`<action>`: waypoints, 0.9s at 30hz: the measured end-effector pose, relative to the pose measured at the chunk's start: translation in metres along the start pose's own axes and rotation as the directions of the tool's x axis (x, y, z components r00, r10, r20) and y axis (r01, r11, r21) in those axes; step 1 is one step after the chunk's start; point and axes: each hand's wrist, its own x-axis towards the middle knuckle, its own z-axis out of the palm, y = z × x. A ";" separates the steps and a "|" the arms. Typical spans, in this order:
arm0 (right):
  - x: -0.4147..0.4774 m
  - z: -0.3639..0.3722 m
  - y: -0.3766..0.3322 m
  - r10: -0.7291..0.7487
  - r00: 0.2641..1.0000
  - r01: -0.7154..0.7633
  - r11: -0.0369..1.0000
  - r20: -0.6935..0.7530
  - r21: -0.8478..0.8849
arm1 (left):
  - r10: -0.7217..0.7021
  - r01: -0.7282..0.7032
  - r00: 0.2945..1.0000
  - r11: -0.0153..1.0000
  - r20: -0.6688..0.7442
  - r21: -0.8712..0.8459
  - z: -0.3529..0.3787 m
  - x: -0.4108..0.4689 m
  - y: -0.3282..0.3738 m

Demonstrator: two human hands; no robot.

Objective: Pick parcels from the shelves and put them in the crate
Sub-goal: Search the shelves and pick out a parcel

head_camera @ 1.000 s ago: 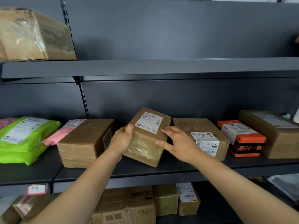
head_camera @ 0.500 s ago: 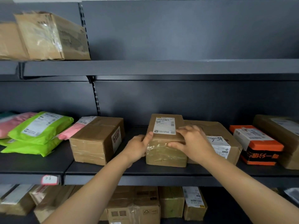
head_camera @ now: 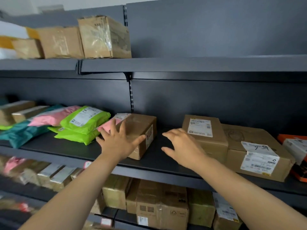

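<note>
Two bare hands reach over the front of the middle shelf (head_camera: 154, 161), both with fingers spread and grasping nothing. The left hand (head_camera: 119, 143) lies across the near left corner of a brown taped parcel (head_camera: 141, 127), thumb pointing along the box's front edge. It is blurred, so I cannot tell whether the palm actually presses the cardboard. The right hand (head_camera: 182, 146) hangs over bare shelf between that box and a labelled parcel (head_camera: 206, 138), close against the latter's left face, fingers loosely curved and pointing left.

The labelled parcel stands upright with its white label facing up and forward. Behind and to its right lies a wide flat box (head_camera: 259, 146) with a curling label, and an orange box (head_camera: 294, 146) sits at the frame's edge.

To the left of the taped parcel, soft mailers are heaped — two lime-green bags (head_camera: 83, 123), a pink bag (head_camera: 53, 117) and a teal bag (head_camera: 21, 133).

More cardboard boxes (head_camera: 103, 37) stand on the upper shelf (head_camera: 182, 63), and a row of cartons (head_camera: 161, 209) fills the shelf below.
</note>
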 end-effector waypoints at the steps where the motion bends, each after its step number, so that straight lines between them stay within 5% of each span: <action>1: 0.003 0.003 -0.007 0.010 1.000 -0.010 1.000 0.024 0.005 | -0.023 0.027 0.997 0.998 0.075 -0.056 0.003 0.003 -0.008; 5: 0.021 0.020 -0.039 0.084 0.991 -0.085 0.996 0.108 0.003 | 0.086 -0.062 0.994 0.950 0.064 -0.306 0.007 0.012 -0.035; 9: 0.045 0.043 -0.071 0.183 0.971 -0.201 0.973 0.154 0.109 | 0.171 -0.140 0.983 0.929 0.062 -0.344 0.006 0.017 -0.051; 12: 0.060 0.057 -0.090 0.248 0.959 -0.268 0.952 0.141 0.150 | 0.218 -0.197 0.975 0.932 0.038 -0.303 0.011 0.026 -0.062; 18: 0.052 0.075 -0.100 0.371 0.928 -0.359 0.870 0.032 0.339 | 0.273 -0.259 0.960 0.771 -0.064 -0.582 0.009 0.037 -0.075; 24: 0.029 0.068 -0.079 0.660 0.748 -0.502 0.632 -0.070 0.591 | 0.356 0.056 0.912 0.391 0.206 -0.919 -0.011 0.056 -0.075; 27: 0.025 0.059 -0.075 0.673 0.735 -0.484 0.604 -0.080 0.633 | 0.450 0.230 0.836 0.232 0.314 -0.945 -0.017 0.056 -0.079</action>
